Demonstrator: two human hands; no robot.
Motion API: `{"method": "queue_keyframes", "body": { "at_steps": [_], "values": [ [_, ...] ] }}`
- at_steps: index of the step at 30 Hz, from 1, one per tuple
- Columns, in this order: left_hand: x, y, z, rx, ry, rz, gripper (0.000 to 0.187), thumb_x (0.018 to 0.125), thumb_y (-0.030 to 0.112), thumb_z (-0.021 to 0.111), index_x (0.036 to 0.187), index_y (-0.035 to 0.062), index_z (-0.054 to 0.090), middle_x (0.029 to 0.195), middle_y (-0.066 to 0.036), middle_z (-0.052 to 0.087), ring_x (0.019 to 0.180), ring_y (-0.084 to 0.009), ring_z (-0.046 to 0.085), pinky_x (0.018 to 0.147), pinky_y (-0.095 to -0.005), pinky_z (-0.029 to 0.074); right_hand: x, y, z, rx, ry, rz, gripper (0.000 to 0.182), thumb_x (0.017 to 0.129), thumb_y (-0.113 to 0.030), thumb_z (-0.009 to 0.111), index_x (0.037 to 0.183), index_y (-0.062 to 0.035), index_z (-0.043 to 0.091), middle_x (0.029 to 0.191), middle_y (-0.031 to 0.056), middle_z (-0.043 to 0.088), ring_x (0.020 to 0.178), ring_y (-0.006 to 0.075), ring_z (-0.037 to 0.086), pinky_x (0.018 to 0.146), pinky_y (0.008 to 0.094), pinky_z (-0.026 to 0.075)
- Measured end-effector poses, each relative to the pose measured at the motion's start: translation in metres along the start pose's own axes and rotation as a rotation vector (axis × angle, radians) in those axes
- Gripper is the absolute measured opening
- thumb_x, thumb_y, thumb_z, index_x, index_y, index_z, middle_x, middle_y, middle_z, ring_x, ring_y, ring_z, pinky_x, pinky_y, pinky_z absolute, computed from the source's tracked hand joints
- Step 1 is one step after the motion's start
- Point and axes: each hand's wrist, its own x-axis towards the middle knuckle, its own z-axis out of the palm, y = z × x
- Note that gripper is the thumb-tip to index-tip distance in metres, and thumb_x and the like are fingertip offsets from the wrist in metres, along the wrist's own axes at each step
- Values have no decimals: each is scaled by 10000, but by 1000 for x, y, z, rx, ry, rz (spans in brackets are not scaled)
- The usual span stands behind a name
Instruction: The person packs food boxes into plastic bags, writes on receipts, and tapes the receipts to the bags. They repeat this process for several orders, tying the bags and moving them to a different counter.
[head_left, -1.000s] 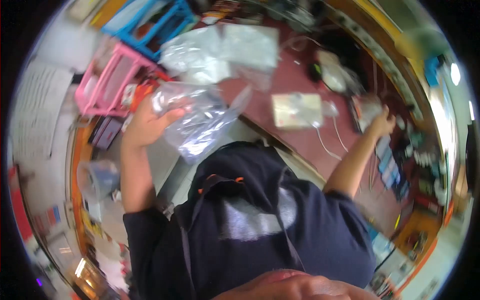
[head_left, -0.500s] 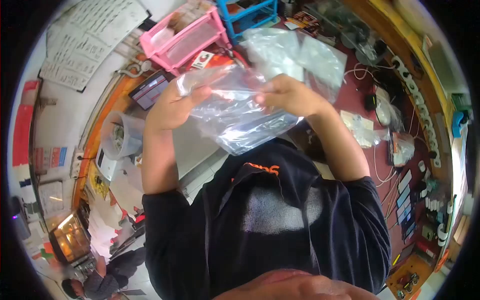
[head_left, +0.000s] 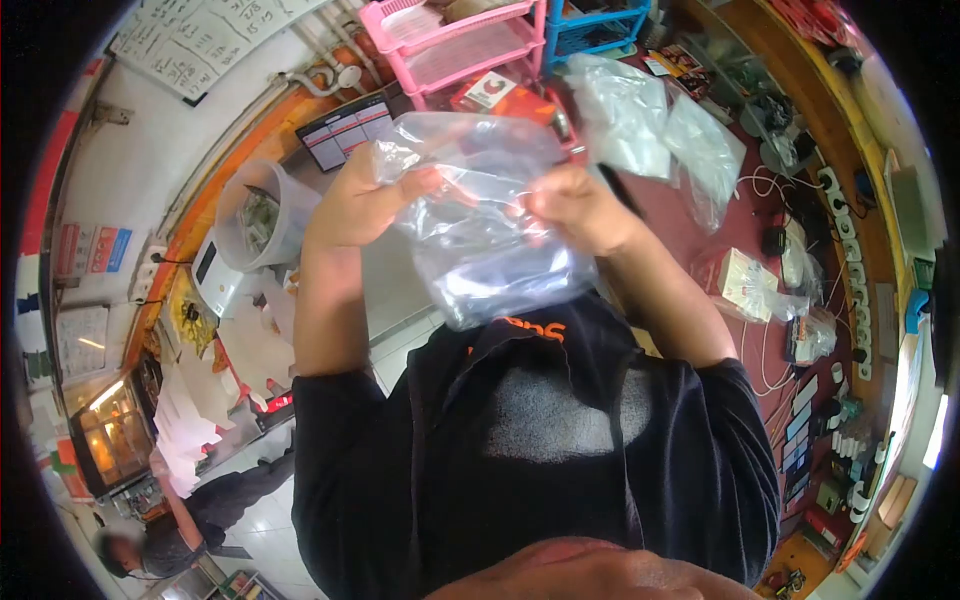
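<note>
A clear plastic bag (head_left: 500,275) hangs in front of my chest, crinkled and shiny, its lower edge overlapping my dark shirt in this view. My left hand (head_left: 365,205) pinches it at the upper left, with the thumb lying across the film. On the other side my right hand (head_left: 585,210) grips the bag's right edge, fingers curled and slightly blurred. Just beyond the bag lies a red-orange packet (head_left: 500,95) with a white label. More clear plastic bags (head_left: 625,115) lie on the dark red tabletop (head_left: 665,235) to the right.
A pink rack (head_left: 465,45) and a blue rack (head_left: 595,35) stand at the back. Left are a screen (head_left: 345,130), a translucent bucket (head_left: 265,215) and a white device (head_left: 215,285). Cables and small packets (head_left: 745,285) lie right. Another person (head_left: 190,520) is at lower left.
The view has shifted, so the racks, bucket and tabletop sit differently. Both hands keep hold of the bag, which now hangs more upright and spread. The other person has moved.
</note>
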Motion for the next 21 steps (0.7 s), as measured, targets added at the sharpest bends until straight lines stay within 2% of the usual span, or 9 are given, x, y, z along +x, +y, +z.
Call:
{"method": "queue_keyframes", "body": {
  "at_steps": [3, 5, 8, 11, 14, 16, 18, 19, 21],
  "values": [
    [-10, -17, -14, -184, -11, 4, 448, 901, 64, 630, 1310, -46, 484, 1264, -140, 572, 952, -239, 657, 832, -372, 533, 3, -9, 15, -32, -16, 180, 137, 821, -115, 747, 801, -20, 651, 758, 6, 650, 692, 73, 578, 617, 234, 455],
    [-13, -34, -17, -154, 31, -13, 362, 893, 42, 637, 1242, -27, 570, 1006, -82, 675, 898, -139, 636, 816, -297, 503, 14, 6, 24, -125, -54, 113, 142, 816, -112, 752, 785, -25, 644, 742, -2, 640, 677, 64, 564, 608, 234, 448],
    [-20, -49, -29, -68, -4, -83, 301, 862, 45, 679, 1150, -24, 625, 975, -75, 680, 851, -129, 642, 765, -285, 511, 26, 40, 33, -199, -17, 10, 158, 826, -109, 740, 745, -40, 624, 698, -26, 603, 646, 42, 518, 589, 228, 428],
    [-39, -67, -34, -109, 39, -24, 233, 839, 60, 707, 1056, -14, 669, 930, -74, 683, 765, -117, 635, 692, -270, 514, 27, 38, 30, -170, -26, 293, 96, 882, -107, 675, 864, -13, 674, 689, -16, 594, 635, 59, 519, 584, 236, 433],
    [-46, -76, -39, -187, 123, 27, 206, 831, 88, 723, 1012, -3, 684, 903, -72, 686, 729, -105, 623, 658, -257, 506, 25, 43, 22, -99, -66, 303, 110, 887, -100, 668, 928, 1, 684, 693, -7, 600, 606, 76, 524, 571, 241, 438],
    [-52, -82, -38, -198, 183, 23, 193, 827, 104, 731, 988, 5, 691, 896, -70, 688, 718, -101, 617, 644, -250, 499, 30, 46, 26, -87, -94, 305, 96, 872, -101, 687, 865, -6, 673, 691, -8, 601, 606, 80, 525, 569, 243, 431],
    [-49, -87, -40, -59, 340, 14, 181, 816, 131, 749, 950, 19, 701, 882, -51, 686, 688, -88, 596, 624, -224, 474, 41, 58, 34, -336, -53, 166, 128, 863, -105, 701, 790, -14, 648, 682, -13, 595, 628, 71, 522, 580, 243, 421],
    [-48, -86, -39, -74, 387, 6, 168, 804, 142, 763, 925, 35, 714, 864, -30, 680, 681, -79, 577, 618, -213, 449, 45, 58, 41, -325, 9, 126, 194, 854, -131, 720, 730, -24, 617, 674, -21, 584, 642, 60, 512, 587, 244, 410],
    [-49, -76, -35, -117, 478, 46, 173, 801, 146, 768, 916, 33, 705, 858, -25, 673, 691, -79, 569, 619, -219, 440, 49, 53, 34, -229, -34, 110, 159, 854, -129, 719, 770, -21, 638, 697, 4, 607, 654, 82, 540, 610, 252, 435]
  ]
}}
